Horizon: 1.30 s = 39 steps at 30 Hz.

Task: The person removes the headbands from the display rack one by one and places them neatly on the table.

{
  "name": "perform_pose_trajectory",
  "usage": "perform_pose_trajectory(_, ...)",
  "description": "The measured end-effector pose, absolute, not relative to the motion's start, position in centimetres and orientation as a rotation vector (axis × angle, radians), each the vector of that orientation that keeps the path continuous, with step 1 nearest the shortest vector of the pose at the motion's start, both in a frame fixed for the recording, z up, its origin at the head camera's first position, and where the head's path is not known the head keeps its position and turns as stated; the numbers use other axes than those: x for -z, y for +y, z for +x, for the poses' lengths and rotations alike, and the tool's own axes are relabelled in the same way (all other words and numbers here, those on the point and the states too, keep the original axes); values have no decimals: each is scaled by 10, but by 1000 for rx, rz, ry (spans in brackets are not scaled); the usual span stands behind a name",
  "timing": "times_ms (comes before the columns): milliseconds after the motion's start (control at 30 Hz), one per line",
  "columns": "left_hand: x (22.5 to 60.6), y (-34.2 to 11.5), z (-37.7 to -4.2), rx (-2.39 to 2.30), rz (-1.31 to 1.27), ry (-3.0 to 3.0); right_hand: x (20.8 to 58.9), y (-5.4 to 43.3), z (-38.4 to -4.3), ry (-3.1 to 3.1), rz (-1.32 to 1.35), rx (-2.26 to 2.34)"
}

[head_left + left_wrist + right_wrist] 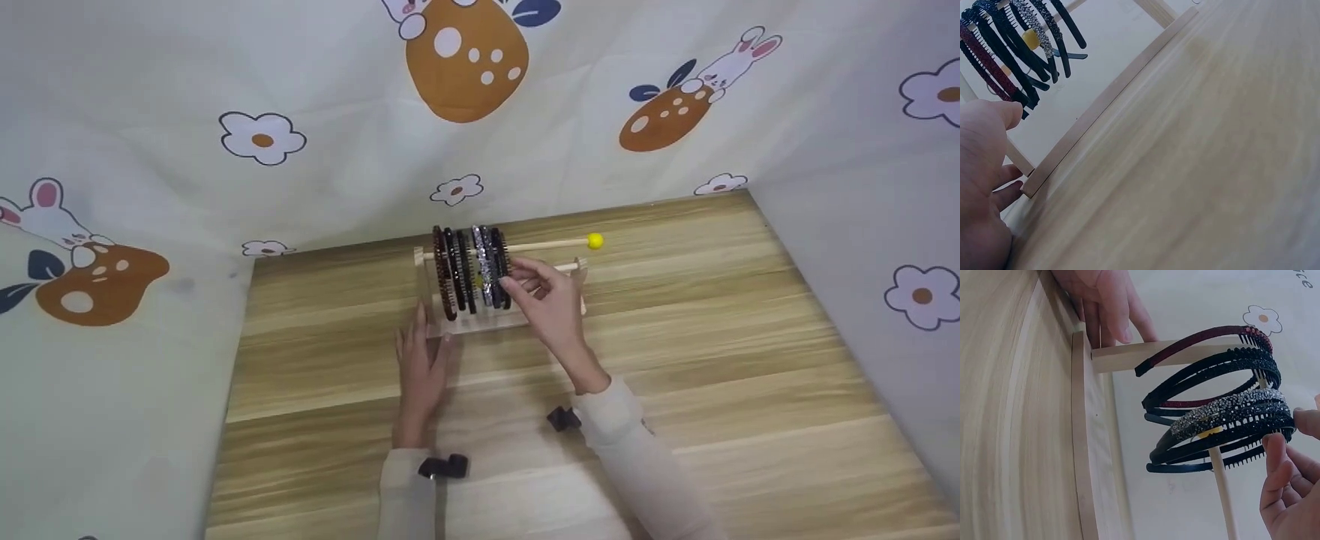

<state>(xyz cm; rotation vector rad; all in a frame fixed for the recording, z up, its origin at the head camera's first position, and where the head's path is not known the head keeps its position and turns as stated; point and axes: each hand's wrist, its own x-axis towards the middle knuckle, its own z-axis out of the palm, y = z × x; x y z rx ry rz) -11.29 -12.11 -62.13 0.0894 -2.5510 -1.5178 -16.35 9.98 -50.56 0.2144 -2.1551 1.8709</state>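
Several headbands [459,274] hang side by side on the upper rod of a wooden rack [480,328]. They are dark, one silver glitter headband [1207,413] and one dark red headband [1196,346] among them, with comb teeth inside. My right hand [555,307] pinches the rightmost black headband [1275,426] between thumb and fingertips, near its top. At the rack's left end, my left hand [424,367] rests with fairly straight fingers against the frame. In the left wrist view its thumb [1010,114] is close below the headband ends.
The upper rod [551,245] runs out to the right and ends in a yellow ball [595,241]. A lower rod [566,267] lies beneath it. The rack stands near the back edge of the wood-grain table [712,337], close to a patterned cloth wall [337,195].
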Motion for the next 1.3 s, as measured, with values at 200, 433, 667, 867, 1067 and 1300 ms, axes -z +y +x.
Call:
perform_pose_trajectory(200, 622, -122, -114, 1483, 44, -2541, 505, 97, -163, -2148, 211, -1922)
perform_pose_trajectory(433, 623, -122, -114, 1491, 46, -2539, 506, 98, -162, -2140, 238, -1897)
perform_pose_trajectory(667, 624, -122, -113, 1535, 93, -2556, 507, 98, -161, -2147, 246, -1872)
perform_pose_trajectory(867, 622, -121, -114, 1524, 106, -2565, 509, 98, -163, -2125, 261, -1876)
perform_pose_trajectory(1067, 623, -121, -114, 1527, 92, -2548, 507, 98, -163, -2115, 262, -1882)
perform_pose_trajectory(1300, 623, -121, -113, 1550, 124, -2561, 502, 100, -162, -2100, 274, -1879)
